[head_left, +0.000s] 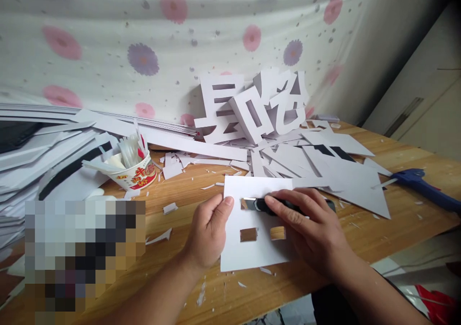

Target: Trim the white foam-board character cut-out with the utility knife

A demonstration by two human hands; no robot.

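Observation:
A white board (259, 260) lies on the wooden table, with small rectangular openings cut through it. My left hand (211, 229) grips the board's left edge, thumb on top and fingers closed. Above the board's upper part, my right hand (311, 219) is closed around a black utility knife (268, 206). The knife lies nearly flat, its metal blade pointing left over the upper left opening. Below it, two more openings show brown surface through them. My right hand covers the board's right side.
White block characters (221, 106) stand at the back among white offcuts (353, 181). A paper bowl (139, 174) holding clear sticks is at the left, near stacked white sheets (21, 176). A blue-handled tool (425, 186) lies at the right. Scraps dot the wooden table (180, 286).

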